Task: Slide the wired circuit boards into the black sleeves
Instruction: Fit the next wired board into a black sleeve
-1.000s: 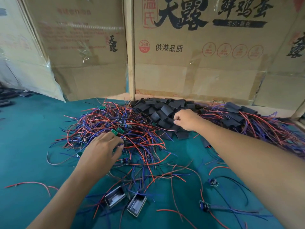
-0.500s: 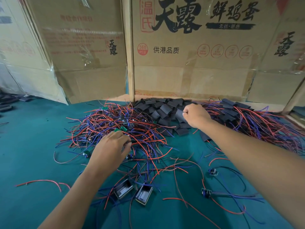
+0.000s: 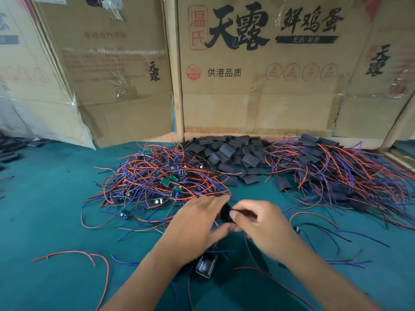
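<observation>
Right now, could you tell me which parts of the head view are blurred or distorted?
In the head view, both hands, left hand and right hand, are motion-blurred around the black sleeve; the wire pile stays fairly sharp; the wide lens bows the cardboard boxes near the edges; lighting is soft, without harsh glare.

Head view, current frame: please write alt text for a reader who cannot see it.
Two hands meet over a green table: the right hand pinches a black sleeve and the left hand closes in on it. Behind lie a tangle of red and blue wired circuit boards, a heap of empty sleeves, a pile of sleeved boards and cardboard boxes.
</observation>
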Motion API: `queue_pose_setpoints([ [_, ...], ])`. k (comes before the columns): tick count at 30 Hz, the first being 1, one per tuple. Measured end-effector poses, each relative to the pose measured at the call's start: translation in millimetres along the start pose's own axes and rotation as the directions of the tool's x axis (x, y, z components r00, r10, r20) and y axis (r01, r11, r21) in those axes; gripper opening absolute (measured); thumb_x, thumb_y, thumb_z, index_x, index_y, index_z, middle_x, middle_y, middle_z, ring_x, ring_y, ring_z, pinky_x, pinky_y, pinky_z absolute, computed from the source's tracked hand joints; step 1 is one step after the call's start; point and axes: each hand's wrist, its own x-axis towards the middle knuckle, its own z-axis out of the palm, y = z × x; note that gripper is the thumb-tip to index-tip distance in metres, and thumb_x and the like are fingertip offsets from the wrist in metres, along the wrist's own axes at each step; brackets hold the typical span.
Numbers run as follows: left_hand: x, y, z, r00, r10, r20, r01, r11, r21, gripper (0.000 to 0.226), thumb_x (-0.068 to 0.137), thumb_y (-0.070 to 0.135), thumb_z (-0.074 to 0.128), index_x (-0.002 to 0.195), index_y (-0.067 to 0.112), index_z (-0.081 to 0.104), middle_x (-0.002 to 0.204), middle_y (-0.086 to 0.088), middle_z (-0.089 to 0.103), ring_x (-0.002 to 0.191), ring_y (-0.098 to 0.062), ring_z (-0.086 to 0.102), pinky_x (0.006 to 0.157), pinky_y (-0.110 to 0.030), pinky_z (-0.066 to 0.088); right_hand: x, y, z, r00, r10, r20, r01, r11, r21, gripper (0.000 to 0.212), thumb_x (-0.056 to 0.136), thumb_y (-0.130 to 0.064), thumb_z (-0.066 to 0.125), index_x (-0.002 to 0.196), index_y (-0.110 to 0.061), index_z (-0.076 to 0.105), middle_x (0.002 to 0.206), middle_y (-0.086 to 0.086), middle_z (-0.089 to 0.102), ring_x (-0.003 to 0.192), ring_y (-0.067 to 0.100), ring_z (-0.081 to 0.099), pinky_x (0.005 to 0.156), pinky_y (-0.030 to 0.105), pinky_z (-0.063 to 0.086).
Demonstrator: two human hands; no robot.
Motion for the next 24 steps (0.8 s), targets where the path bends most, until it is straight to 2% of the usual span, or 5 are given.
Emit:
queue_pose_setpoints([
  [6,-0.9,11.2,5.0,0.997,0.056,-0.051,-0.061,0.992,-0.115,0.059,0.085,0.044,0.071,0.134,0.017,0.054,0.116,0.003,0.063,0.104,-0.009,0.048,0.091,-0.014,0.029,-5.5,5.5,-0.7,0.964,0.186,0.187,-0.264,0.720,0.642,0.021,0.085,-0.024,0.072,0.086,-0.005,0.063,0.081,0.033,0.057,0.068,0.033,0.062,0.063,0.034,0.058],
  [12,-2.6,-15.9,-10.3,0.996,-0.074,-0.045,0.066,0.984,-0.167,0.057,0.088,0.058,0.060,0.134,0.025,0.055,0.104,0.019,0.058,0.096,0.006,0.043,0.095,-0.003,0.023,-4.2,10.8,-5.3,0.976,0.168,0.141,-0.213,0.574,0.790,0.042,0.071,-0.023,0.075,0.102,-0.001,0.057,0.094,0.028,0.068,0.081,0.036,0.067,0.067,0.032,0.058],
  [16,-7.8,-74.4,-31.5,0.909,-0.415,-0.050,0.417,0.908,0.038,0.009,0.096,0.029,0.063,0.098,0.022,0.067,0.088,0.010,0.063,0.089,-0.011,0.054,0.089,-0.034,0.048,-5.8,15.1,-7.0,0.987,0.142,0.071,-0.143,0.597,0.789,0.050,0.066,-0.026,0.080,0.106,-0.003,0.063,0.094,0.023,0.069,0.081,0.031,0.069,0.069,0.030,0.057],
  [19,-17.8,-101.4,-45.4,0.818,-0.575,0.004,0.564,0.803,0.191,0.008,0.093,0.020,0.062,0.085,0.020,0.065,0.081,0.006,0.065,0.083,-0.017,0.059,0.074,-0.035,0.053,-5.2,19.9,-2.4,0.989,0.150,0.017,-0.113,0.658,0.744,0.034,0.075,-0.020,0.077,0.105,-0.008,0.066,0.092,0.016,0.071,0.080,0.029,0.071,0.071,0.030,0.057],
  [24,-14.4,-102.9,-37.1,0.877,-0.479,-0.017,0.477,0.867,0.144,0.007,0.095,0.024,0.063,0.097,0.020,0.067,0.097,0.005,0.064,0.096,-0.021,0.059,0.081,-0.038,0.051,-3.4,24.0,1.8,0.989,0.146,-0.018,-0.089,0.687,0.721,0.023,0.084,-0.010,0.073,0.105,-0.007,0.066,0.090,0.011,0.073,0.079,0.025,0.071,0.069,0.028,0.057],
])
